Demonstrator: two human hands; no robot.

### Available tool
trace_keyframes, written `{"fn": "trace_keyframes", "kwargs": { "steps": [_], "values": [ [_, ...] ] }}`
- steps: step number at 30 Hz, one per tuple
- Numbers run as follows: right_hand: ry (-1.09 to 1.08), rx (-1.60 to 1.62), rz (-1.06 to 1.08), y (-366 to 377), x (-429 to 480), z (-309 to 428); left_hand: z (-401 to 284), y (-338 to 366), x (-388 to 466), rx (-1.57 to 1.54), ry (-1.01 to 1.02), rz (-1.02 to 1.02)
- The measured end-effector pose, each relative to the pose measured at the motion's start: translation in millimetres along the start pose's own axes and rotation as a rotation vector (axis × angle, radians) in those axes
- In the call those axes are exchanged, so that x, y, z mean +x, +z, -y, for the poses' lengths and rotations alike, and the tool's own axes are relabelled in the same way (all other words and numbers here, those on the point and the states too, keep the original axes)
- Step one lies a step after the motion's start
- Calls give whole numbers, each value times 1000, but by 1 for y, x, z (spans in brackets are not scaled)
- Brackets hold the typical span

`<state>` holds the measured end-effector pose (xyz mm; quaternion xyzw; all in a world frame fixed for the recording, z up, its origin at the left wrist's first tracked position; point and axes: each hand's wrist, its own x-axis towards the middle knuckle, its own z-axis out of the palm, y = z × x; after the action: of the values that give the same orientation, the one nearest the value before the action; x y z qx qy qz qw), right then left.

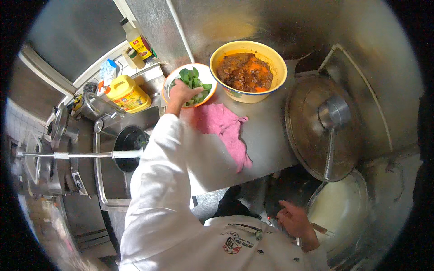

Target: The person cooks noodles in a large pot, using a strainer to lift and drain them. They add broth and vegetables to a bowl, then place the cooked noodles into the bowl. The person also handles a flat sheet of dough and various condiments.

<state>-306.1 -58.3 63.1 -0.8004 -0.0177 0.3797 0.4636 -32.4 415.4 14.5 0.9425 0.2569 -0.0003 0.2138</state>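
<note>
My left hand reaches into a white bowl with an orange rim, on green leaves; its fingertips are partly hidden among them. Right beside it stands a cream enamel basin with a blue rim, holding dark chunky food in red oil. A pink cloth lies crumpled below the bowl on the steel counter. At the lower right, my right hand is near the rim of a large pan of pale liquid. A brown handle shows by that hand; whether it is gripped is unclear.
A large round metal lid with a long-handled ladle on it covers the right side. Left are a sink with a black container, a faucet, a yellow jug and a sauce bottle. A metal pole crosses the sink.
</note>
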Motion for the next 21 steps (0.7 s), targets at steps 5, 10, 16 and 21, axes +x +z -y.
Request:
{"fn": "trace_keyframes", "kwargs": {
  "steps": [5, 10, 16, 21],
  "values": [
    [134, 63, -17, 7, 19, 24, -17, 37, 36, 19, -91, 62],
    [164, 132, -64, 18, 26, 19, -11, 46, 46, 171, 36, 33],
    [203, 32, 9, 21, 40, 32, 0, 60, 60, 99, 120, -55],
    [146, 67, -58, 20, 42, 38, 21, 34, 84, -200, 252, -208]
  ]
}}
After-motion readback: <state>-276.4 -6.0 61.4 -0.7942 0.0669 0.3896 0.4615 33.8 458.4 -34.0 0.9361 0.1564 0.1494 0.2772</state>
